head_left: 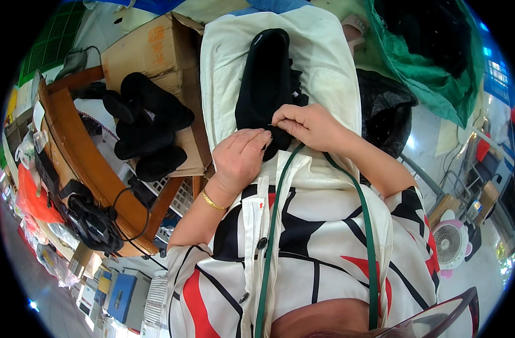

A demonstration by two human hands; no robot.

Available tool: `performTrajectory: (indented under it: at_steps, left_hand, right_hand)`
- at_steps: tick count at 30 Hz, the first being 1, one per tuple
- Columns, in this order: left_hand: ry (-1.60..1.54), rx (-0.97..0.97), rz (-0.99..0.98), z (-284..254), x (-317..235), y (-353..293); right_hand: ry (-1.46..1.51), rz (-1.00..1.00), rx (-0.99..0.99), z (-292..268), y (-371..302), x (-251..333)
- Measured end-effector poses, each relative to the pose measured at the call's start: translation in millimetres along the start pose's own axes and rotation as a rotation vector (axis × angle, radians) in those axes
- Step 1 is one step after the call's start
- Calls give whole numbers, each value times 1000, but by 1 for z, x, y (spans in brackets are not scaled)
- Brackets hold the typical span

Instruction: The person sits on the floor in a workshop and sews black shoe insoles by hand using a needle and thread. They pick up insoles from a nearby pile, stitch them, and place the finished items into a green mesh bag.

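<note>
A black slip-on shoe point(264, 73) lies on the white apron point(330, 73) over my lap, its toe pointing away and its near end between my hands. My left hand point(237, 158) is closed, with fingers bent and pressed together at the shoe's near edge, gripping the black fabric there. Just to its right, my right hand point(309, 125) pinches a thin, pale needle point(271, 125) between thumb and forefinger, close to that same edge. More bunched black material shows along the shoe's right side, partly covered by my right hand.
To the left, several black shoes point(150, 121) are piled against a cardboard box point(150, 50), beside a curved wooden chair point(80, 146). A black plastic bag point(387, 107) and a green sack point(421, 90) stand at right. A small fan point(450, 241) is further right.
</note>
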State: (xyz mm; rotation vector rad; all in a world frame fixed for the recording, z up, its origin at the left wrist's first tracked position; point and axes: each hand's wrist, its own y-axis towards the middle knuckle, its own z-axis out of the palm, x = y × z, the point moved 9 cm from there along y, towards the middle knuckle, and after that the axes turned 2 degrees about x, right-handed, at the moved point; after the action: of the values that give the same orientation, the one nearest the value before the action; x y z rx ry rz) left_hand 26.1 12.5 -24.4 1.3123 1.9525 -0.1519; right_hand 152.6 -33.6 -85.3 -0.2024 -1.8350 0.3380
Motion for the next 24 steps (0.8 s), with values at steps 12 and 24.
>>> performTrajectory:
  at_steps: [12, 24]
  left_hand:
    - [100, 12, 65, 1, -9, 1]
    - [150, -19, 160, -2, -11, -2]
  right_hand:
    - [-324, 2, 71, 6, 19, 26]
    - [-176, -235, -14, 10, 43, 31]
